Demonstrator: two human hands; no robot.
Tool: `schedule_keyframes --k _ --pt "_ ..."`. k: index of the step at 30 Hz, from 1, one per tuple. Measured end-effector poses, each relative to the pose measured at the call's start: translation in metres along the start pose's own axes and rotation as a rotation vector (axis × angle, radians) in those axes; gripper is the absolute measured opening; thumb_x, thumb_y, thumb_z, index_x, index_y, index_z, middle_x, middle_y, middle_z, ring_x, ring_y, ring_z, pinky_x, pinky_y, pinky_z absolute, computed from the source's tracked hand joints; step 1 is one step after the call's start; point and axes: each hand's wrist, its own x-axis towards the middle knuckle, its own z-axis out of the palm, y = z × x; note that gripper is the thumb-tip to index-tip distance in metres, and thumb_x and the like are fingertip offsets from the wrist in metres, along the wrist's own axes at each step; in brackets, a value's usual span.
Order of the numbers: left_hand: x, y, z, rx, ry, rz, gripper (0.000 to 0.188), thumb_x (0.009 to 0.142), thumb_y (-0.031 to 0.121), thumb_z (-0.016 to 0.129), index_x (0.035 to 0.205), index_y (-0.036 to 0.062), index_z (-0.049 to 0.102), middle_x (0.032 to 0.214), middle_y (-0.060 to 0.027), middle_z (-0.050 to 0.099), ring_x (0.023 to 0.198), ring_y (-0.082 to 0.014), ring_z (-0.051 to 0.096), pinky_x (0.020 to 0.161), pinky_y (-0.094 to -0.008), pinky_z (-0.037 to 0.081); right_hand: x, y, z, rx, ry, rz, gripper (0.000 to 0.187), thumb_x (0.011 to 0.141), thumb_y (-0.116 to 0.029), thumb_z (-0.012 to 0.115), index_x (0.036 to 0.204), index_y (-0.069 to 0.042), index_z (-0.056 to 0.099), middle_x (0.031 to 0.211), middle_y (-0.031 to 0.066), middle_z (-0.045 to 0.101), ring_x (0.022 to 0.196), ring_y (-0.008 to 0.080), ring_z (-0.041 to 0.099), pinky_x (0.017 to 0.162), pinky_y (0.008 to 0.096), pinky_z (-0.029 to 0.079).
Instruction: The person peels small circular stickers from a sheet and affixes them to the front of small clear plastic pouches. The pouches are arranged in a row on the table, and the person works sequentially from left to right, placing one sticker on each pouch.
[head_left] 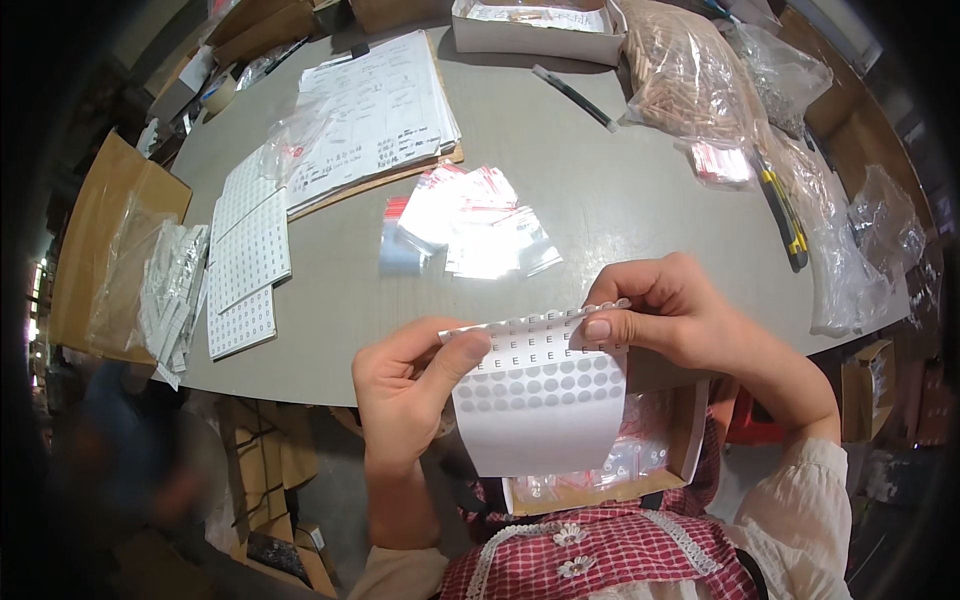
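Between my two hands hangs a sheet of round stickers, white with rows of small printed circles and grey round spots below them. My left hand pinches its upper left corner, thumb in front. At the upper right edge my right hand grips the sheet between thumb and fingers, where the top edge is bent and a few round stickers stand up. Below the sheet an open cardboard box rests on my lap with small clear bags in it, partly hidden by the sheet. Small red-edged zip bags lie on the table beyond my hands.
More sticker sheets lie at the left beside a stack of papers. A box of paper strips stands at the left edge. On the right are a box cutter, a pen and a bag of brown sticks.
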Motion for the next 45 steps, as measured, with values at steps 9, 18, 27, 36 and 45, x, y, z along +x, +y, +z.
schedule_keyframes --k 9,18,27,36,45 --pt "0.002 -0.005 0.004 0.137 0.064 0.010 0.012 0.093 0.004 0.075 0.098 -0.0065 0.075 0.079 -0.0002 0.069 0.073 -0.0047 0.058 0.063 -0.0201 0.045 0.012 -0.015 -0.004 -0.891 0.160 -0.492 0.020 0.088 -0.005 0.065 0.106 -0.002 0.058 0.098 0.0145 0.059 0.091 0.0351 0.063 0.078 0.0413 0.053" --pt "0.002 -0.005 0.004 0.124 0.104 0.007 0.011 0.092 0.003 0.075 0.098 -0.0059 0.075 0.078 0.0006 0.068 0.072 -0.0040 0.056 0.062 -0.0199 0.043 0.012 -0.013 0.001 -1.043 0.134 -0.619 0.024 0.078 0.004 0.064 0.101 -0.002 0.061 0.095 0.0138 0.060 0.087 0.0340 0.063 0.075 0.0416 0.053" --pt "0.009 -0.003 0.006 0.168 0.082 -0.037 0.014 0.093 0.007 0.074 0.099 -0.0054 0.074 0.077 0.0004 0.069 0.072 -0.0038 0.059 0.063 -0.0203 0.046 0.073 -0.035 -0.032 -0.619 0.043 -0.178 0.015 0.086 -0.011 0.068 0.094 0.003 0.068 0.078 0.0159 0.068 0.070 0.0257 0.063 0.070 0.0383 0.052" --pt "0.006 -0.002 0.004 0.115 0.077 -0.062 0.013 0.093 0.007 0.074 0.098 -0.0049 0.074 0.077 -0.0009 0.070 0.072 -0.0042 0.061 0.064 -0.0211 0.048 0.091 -0.036 -0.038 -1.203 0.072 0.010 0.022 0.084 -0.013 0.074 0.098 0.002 0.066 0.082 0.0185 0.070 0.079 0.0376 0.068 0.071 0.0420 0.053" --pt "0.006 -0.001 0.001 0.093 0.052 -0.066 0.012 0.093 0.007 0.074 0.095 -0.0047 0.074 0.076 -0.0006 0.070 0.071 -0.0039 0.060 0.063 -0.0209 0.047 0.112 -0.029 -0.011 -0.739 0.035 -0.324 0.017 0.084 -0.010 0.070 0.093 0.003 0.063 0.088 0.0210 0.069 0.083 0.0380 0.067 0.075 0.0447 0.052"
